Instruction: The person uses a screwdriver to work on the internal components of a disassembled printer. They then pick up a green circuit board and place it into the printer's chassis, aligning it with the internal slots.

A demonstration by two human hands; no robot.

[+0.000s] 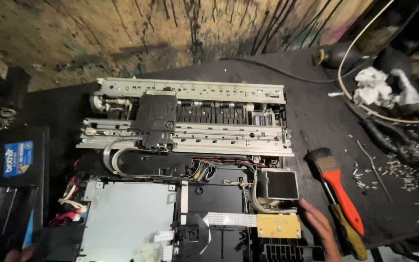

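1. resting on the dark tabletop [316, 121], the opened-up printer [185, 160] sits dead centre.
2. right hand [321, 228] touches its right edge near the yellow board [278, 226], grip released.
3. left hand [18, 253] barely shows, can't tell its grip.
4. orange-handled brush [338, 187] lies just right.

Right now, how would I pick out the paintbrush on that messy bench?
Find the opened printer filling the dark workbench. Just right of it, past the right hand, lies the paintbrush. Its black bristles and bright orange-red handle set it apart from the yellow-handled screwdriver alongside.
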